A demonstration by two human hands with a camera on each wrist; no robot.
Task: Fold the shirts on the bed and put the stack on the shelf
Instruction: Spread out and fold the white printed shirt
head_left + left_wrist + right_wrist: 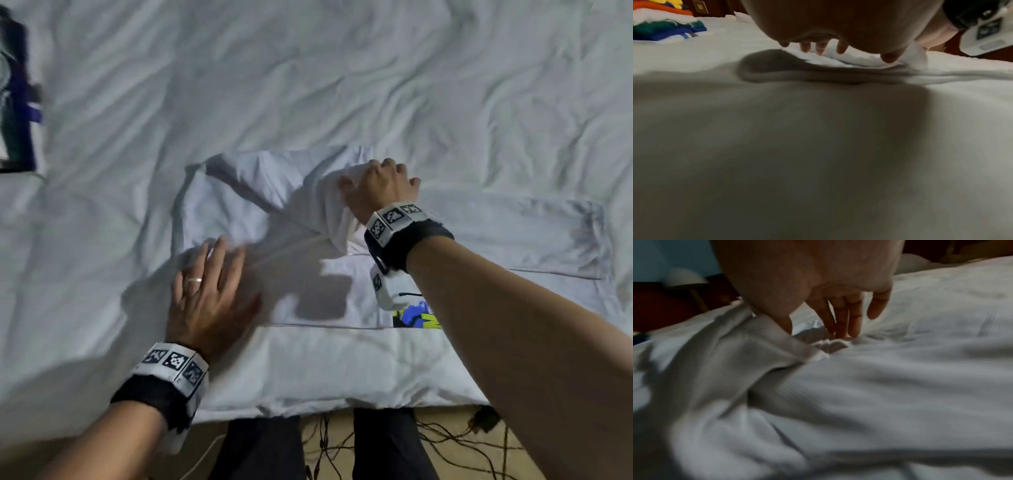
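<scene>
- Head view: the white shirt point(342, 274) lies spread on the white bed point(308, 85), in the lower middle of the frame, with a colourful print point(416, 315) showing just below the right wrist; no writing on it can be read.
- The left hand point(209, 291), lower left of centre, lies flat on the shirt with fingers straight and spread, a ring point(194, 280) on one finger.
- The right hand point(378, 192), above centre, reaches across with knuckles up and grips a bunched fold of the shirt.
- Both wrists wear bands with black-and-white square markers point(173, 361).
- At the left edge lies a dark folded garment point(17, 102).
- Left wrist view: the left hand point(838, 24) fills the top centre, its fingertips point(841, 47) straight over the white cloth; a stack of folded coloured shirts point(663, 27) sits at the upper left.
- Right wrist view: the right hand point(818, 280) at top centre pinches the shirt point(756, 345) between thumb and fingers point(853, 321); the picture is blurred.
</scene>
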